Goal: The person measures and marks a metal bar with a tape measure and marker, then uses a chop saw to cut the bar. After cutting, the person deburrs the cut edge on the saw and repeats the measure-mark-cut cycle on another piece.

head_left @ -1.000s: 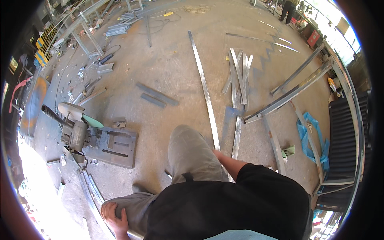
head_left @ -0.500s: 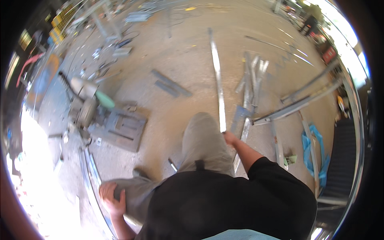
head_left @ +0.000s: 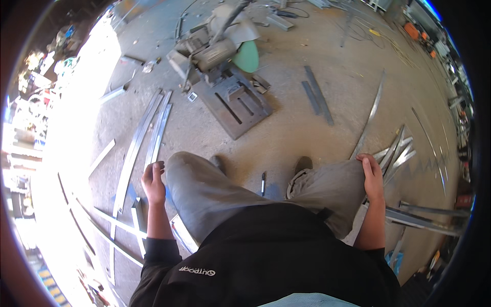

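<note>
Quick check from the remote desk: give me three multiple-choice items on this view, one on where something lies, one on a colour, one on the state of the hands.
1. Where does the chop saw stand?
A. on the floor ahead of the person's knees
B. on a bench at the right
C. behind the person

2. What colour is the saw's round guard?
A. red
B. green
C. yellow

3. What are the hands doing?
A. both grip one metal strip
B. the left hand and right hand lie empty at the grey trousers
C. one hand holds the pen

Key: 1 A, the saw sits on the concrete floor beyond the knees. 2 B, the guard shows pale green. 3 B, neither hand holds anything; the pen lies on the floor between the legs.
</note>
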Demonstrator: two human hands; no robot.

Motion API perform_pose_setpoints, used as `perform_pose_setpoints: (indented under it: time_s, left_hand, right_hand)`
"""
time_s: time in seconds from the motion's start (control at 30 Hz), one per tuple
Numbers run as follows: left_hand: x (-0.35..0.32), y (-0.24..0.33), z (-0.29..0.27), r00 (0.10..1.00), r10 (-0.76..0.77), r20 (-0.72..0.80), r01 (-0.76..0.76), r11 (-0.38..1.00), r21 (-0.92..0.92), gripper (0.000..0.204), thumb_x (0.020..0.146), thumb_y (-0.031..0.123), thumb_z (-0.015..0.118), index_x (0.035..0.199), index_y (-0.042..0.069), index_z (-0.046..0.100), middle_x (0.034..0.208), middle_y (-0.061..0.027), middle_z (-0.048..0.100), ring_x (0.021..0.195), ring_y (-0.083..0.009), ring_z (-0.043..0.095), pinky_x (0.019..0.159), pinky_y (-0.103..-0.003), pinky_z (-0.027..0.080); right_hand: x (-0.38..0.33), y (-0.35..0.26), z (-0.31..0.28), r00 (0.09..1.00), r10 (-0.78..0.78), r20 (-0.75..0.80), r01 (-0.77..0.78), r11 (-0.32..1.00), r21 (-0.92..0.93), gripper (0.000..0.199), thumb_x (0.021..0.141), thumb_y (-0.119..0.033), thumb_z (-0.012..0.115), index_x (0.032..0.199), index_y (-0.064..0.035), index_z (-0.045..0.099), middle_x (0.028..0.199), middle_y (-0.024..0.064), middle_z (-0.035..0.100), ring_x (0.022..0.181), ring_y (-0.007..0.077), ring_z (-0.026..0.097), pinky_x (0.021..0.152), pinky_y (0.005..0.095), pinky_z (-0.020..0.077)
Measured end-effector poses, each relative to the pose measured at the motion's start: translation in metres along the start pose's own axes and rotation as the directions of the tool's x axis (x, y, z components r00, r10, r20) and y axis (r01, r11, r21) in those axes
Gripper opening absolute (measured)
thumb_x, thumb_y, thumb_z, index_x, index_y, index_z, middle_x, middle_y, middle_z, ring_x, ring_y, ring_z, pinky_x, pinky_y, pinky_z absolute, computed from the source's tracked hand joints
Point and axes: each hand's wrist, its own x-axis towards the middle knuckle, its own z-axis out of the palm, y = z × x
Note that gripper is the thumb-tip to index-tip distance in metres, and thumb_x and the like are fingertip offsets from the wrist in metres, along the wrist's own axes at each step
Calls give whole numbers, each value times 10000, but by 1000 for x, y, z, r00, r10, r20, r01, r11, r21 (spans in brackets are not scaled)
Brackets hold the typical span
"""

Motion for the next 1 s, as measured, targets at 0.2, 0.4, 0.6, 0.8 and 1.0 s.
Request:
perform_pose_setpoints:
  time_s: [0.2,0.4,0.6,0.8,1.0]
  left_hand:
    - [-12,-161,-10,947,-280,157,151,820,551,260,933,158,689,1147,20,743,1050,-221,766,1023,-337,751,860,-396,585]
    - [-42,-301,15,773,-542,329,227,721,655,345,959,262,618,1225,62,709,1230,-244,713,1193,-416,668,996,-491,546]
    - [-9,-264,30,666,-685,296,198,544,815,449,924,426,707,1243,110,730,1330,-167,686,1256,-342,655,1051,-440,534]
    - [50,-285,16,721,-686,95,313,445,839,538,922,512,717,1250,85,733,1362,-167,664,1286,-352,624,1079,-440,508]
    - [119,-324,-3,737,-652,-178,494,340,800,666,907,456,756,1438,84,603,1533,-133,535,1412,-318,523,1147,-430,466]
  right_hand:
    - [-11,-47,10,987,2,159,81,853,-516,420,953,-273,739,1266,-7,649,1259,229,679,1174,420,630,1016,443,491]
    - [0,-77,42,961,52,271,163,684,-711,457,916,-259,769,1261,8,633,1254,230,667,1211,453,589,1057,491,455]
    - [23,-108,109,795,236,559,247,715,-654,531,869,-295,806,1289,-18,634,1273,232,666,1231,442,596,1047,496,478]
    - [28,-95,211,510,260,820,325,824,-464,562,878,-362,797,1309,-38,640,1295,230,665,1243,427,608,1058,484,491]
    - [49,-63,255,373,434,821,235,811,-535,591,889,-390,796,1339,-40,642,1327,218,676,1254,389,634,1067,460,504]
